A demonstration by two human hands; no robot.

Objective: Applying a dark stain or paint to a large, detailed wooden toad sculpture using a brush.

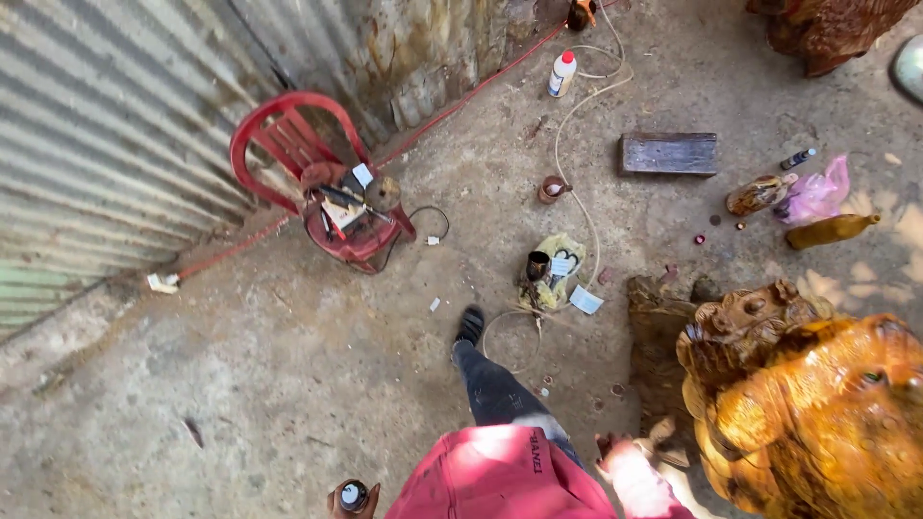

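A rough grey concrete floor (288,384) is stretching out below the camera, with a ribbed, rusting sheet-metal wall (115,125) running along its left side. A red plastic chair (322,187), round-backed and cluttered with small tools, is standing against that wall. A red hose (461,101) and a pale cord (577,125) are trailing across the ground past a white bottle (561,73) and a dark wooden block (669,153). At right, a glossy amber wood carving (817,413) (knobbly and deeply cut) is filling the corner. The left hand (353,499) is sitting at the bottom edge, fingers wrapped around a small dark round can (353,494). The right hand (615,450) is hanging near the carving, probably loosely curled, though I cannot tell its grip.
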